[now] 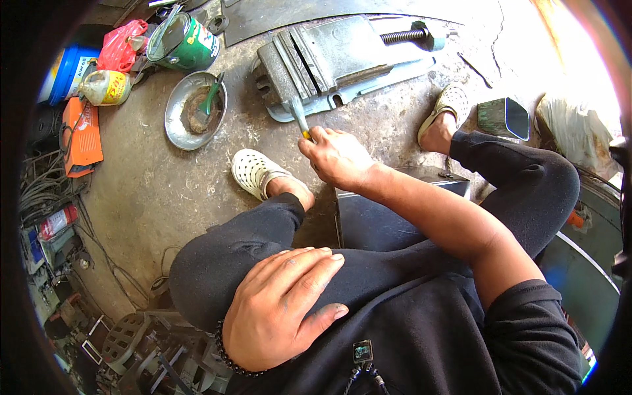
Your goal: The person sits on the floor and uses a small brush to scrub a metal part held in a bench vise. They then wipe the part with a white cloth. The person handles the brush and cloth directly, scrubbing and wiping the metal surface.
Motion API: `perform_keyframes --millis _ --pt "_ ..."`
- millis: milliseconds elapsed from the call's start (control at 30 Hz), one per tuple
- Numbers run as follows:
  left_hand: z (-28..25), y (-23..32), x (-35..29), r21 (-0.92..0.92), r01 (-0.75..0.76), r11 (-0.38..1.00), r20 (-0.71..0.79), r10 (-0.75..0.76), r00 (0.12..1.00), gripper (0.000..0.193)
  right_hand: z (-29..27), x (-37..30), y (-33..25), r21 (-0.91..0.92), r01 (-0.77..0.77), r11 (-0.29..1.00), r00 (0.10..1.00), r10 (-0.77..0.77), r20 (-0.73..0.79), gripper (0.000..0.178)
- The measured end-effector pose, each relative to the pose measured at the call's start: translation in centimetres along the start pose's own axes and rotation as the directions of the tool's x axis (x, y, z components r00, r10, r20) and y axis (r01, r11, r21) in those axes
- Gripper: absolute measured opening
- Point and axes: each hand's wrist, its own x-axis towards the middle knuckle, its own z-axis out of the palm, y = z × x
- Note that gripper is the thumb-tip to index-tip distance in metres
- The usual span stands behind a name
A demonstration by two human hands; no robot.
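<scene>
My right hand is closed round a slim tool with a pale grey end and a bit of yellow at the fingers. Its exact kind is unclear. The grey end meets the near left edge of a large grey bench vise, which lies on the floor with its threaded screw pointing right. My left hand holds nothing and rests on my left thigh, fingers stretched out, thumb apart. Left of the vise, a round metal dish holds brown matter and a green-handled brush.
Behind the dish stand a green paint can, a yellow-labelled bottle, a red plastic bag and a blue bucket. An orange machine and cables lie left. A dark metal box sits between my legs; a square tube lies right.
</scene>
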Motion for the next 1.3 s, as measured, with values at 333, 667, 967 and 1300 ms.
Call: perform_keyframes --millis 333,667,967,1300 --pt "0.0 -0.3 -0.1 -0.006 0.005 1.0 0.004 -0.005 1.0 0.054 1.8 1.3 2.8 0.01 -0.149 0.989 0.971 0.145 0.192 0.018" --pt "-0.1 0.0 0.2 0.006 -0.005 1.0 0.008 0.005 1.0 0.055 -0.4 0.1 -1.4 0.036 0.012 0.999 1.0 -0.012 0.009 0.017" --pt "0.0 -0.1 0.0 0.004 0.006 1.0 0.002 -0.006 1.0 0.054 1.7 -0.8 -0.4 0.089 -0.095 0.991 0.994 0.09 0.067 0.015" --pt "-0.1 -0.1 -0.3 -0.021 0.019 1.0 -0.018 -0.019 1.0 0.053 1.5 1.5 0.3 0.106 -0.155 0.982 0.98 0.139 0.142 0.019"
